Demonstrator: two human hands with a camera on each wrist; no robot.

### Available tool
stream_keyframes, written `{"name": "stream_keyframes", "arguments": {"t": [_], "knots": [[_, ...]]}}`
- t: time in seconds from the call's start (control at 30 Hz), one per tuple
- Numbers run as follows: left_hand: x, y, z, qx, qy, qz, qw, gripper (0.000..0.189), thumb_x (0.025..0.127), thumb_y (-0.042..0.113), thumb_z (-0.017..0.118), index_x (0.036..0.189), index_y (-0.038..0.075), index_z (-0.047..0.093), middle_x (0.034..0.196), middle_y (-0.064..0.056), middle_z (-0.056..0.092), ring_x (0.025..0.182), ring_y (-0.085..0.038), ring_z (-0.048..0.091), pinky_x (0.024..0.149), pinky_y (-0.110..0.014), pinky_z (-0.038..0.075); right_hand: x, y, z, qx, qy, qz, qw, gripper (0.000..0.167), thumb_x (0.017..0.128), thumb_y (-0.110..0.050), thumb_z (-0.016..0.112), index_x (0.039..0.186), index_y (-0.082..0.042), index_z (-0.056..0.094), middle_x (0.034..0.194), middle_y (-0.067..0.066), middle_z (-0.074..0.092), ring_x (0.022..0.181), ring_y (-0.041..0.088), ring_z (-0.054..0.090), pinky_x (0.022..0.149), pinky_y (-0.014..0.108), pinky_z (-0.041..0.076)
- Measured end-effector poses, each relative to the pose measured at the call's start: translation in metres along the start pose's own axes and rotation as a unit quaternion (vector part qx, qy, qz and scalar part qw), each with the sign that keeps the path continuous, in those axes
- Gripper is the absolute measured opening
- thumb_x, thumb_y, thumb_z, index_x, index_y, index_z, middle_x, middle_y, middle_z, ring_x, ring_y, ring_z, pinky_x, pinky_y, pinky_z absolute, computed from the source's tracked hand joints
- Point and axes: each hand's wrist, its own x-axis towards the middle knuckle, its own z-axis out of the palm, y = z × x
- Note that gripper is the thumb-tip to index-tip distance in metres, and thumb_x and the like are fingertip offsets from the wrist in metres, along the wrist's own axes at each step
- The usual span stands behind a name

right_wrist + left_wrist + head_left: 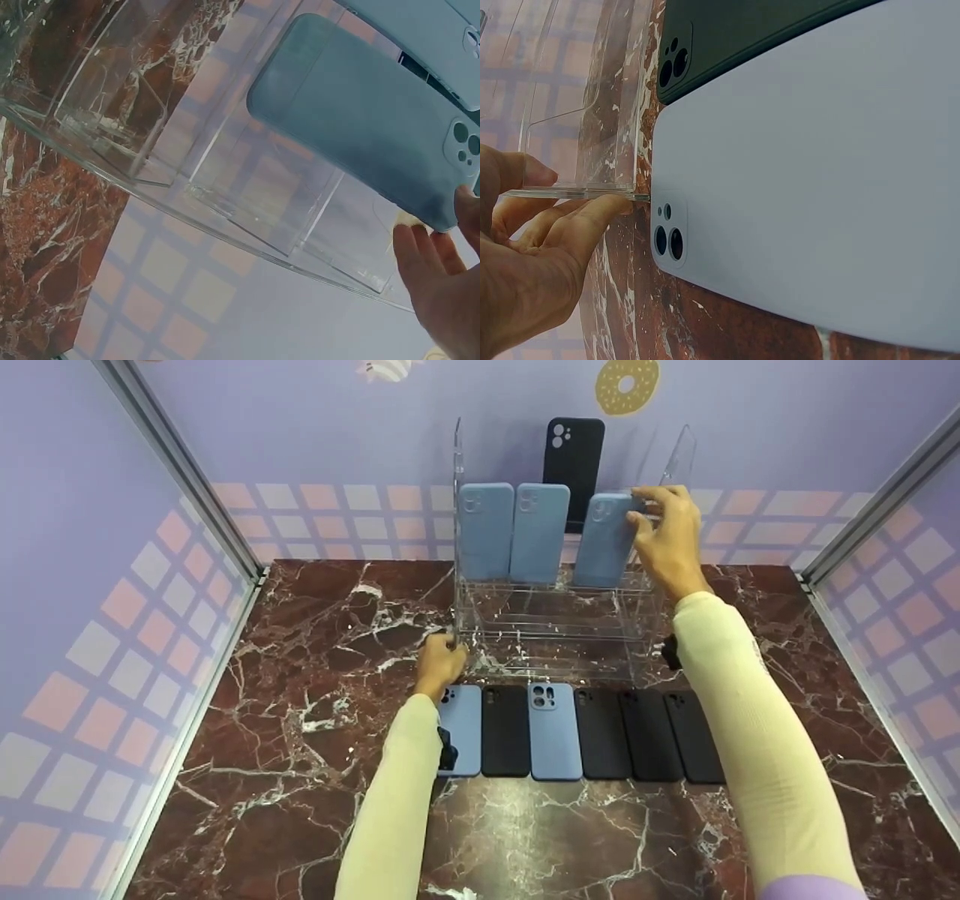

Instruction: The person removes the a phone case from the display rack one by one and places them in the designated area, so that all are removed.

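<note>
My right hand (670, 540) pinches the upper right corner of a light blue phone case (606, 544), which leans slightly tilted on a tier of the clear acrylic stand (551, 628). In the right wrist view, the thumb and fingers sit at this case's camera end. Two more blue cases (486, 532) (540, 534) stand to its left on the same tier. A black case (574, 457) stands on the tier behind, partly covered. Low at the stand's left side, my left hand (441, 661) grips the edge of the clear side panel (562, 193) between thumb and fingers.
In front of the stand, several cases lie in a row on the marbled table (300, 810): a blue case (466, 727) by my left wrist, another blue case (555, 735), and black ones (505, 735) among them. Purple walls (337, 450) enclose the back and sides.
</note>
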Motion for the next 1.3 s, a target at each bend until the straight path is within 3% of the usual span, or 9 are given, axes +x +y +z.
{"name": "stream_keyframes", "arguments": {"t": [0.43, 0.6, 0.8, 0.93, 1.03, 1.3], "knots": [[0.000, 0.001, -0.003, 0.005, -0.012, -0.011, 0.9999, 0.022, 0.095, 0.014, 0.058, 0.105, 0.004, 0.076, 0.104, -0.010, 0.073, 0.095, -0.027, 0.060, 0.090, -0.044, 0.045, -0.003, 0.003, -0.002, 0.009, 0.064, 0.007, 0.9979, 0.018, 0.092, 0.006, 0.067, 0.109, 0.003, 0.072, 0.112, 0.015, 0.070, 0.097, 0.027, 0.070, 0.084, 0.025, 0.054], [0.000, 0.000, -0.003, 0.004, -0.006, -0.006, 1.0000, 0.021, 0.094, 0.013, 0.059, 0.101, 0.002, 0.075, 0.102, -0.010, 0.072, 0.093, -0.027, 0.058, 0.090, -0.045, 0.045, -0.005, 0.005, -0.002, 0.023, 0.080, -0.003, 0.9965, 0.015, 0.089, 0.008, 0.068, 0.103, 0.005, 0.072, 0.106, 0.016, 0.071, 0.093, 0.027, 0.071, 0.080, 0.022, 0.054], [-0.001, -0.001, -0.003, -0.004, -0.011, -0.005, 0.9999, 0.020, 0.096, 0.014, 0.058, 0.096, 0.001, 0.073, 0.092, -0.008, 0.068, 0.085, -0.025, 0.055, 0.083, -0.042, 0.045, -0.010, 0.004, -0.005, 0.064, 0.110, -0.020, 0.9916, 0.014, 0.088, 0.012, 0.068, 0.101, 0.007, 0.071, 0.103, 0.015, 0.071, 0.087, 0.018, 0.069, 0.079, 0.021, 0.054], [-0.001, -0.002, -0.001, -0.001, -0.006, 0.002, 1.0000, 0.019, 0.094, 0.013, 0.058, 0.093, 0.001, 0.072, 0.092, -0.009, 0.069, 0.086, -0.026, 0.055, 0.084, -0.043, 0.045, -0.011, 0.000, -0.017, 0.082, 0.133, -0.032, 0.9872, 0.013, 0.088, 0.010, 0.069, 0.100, 0.008, 0.072, 0.102, 0.014, 0.071, 0.087, 0.018, 0.070, 0.079, 0.022, 0.054], [0.000, -0.001, -0.001, -0.005, -0.010, -0.001, 0.9999, 0.021, 0.094, 0.013, 0.058, 0.099, 0.002, 0.074, 0.097, -0.010, 0.071, 0.090, -0.027, 0.057, 0.088, -0.044, 0.045, -0.012, -0.003, -0.031, 0.083, 0.138, -0.027, 0.9866, 0.013, 0.089, 0.008, 0.069, 0.102, 0.006, 0.072, 0.103, 0.014, 0.071, 0.090, 0.016, 0.070, 0.081, 0.023, 0.054], [0.001, -0.002, -0.002, 0.004, -0.008, -0.008, 0.9999, 0.019, 0.095, 0.014, 0.059, 0.095, 0.002, 0.074, 0.092, -0.007, 0.069, 0.084, -0.025, 0.055, 0.083, -0.042, 0.045, -0.019, 0.010, -0.076, 0.077, 0.149, 0.013, 0.9857, 0.018, 0.090, 0.010, 0.067, 0.105, 0.003, 0.073, 0.105, 0.015, 0.072, 0.090, 0.010, 0.069, 0.086, 0.024, 0.054]]}}
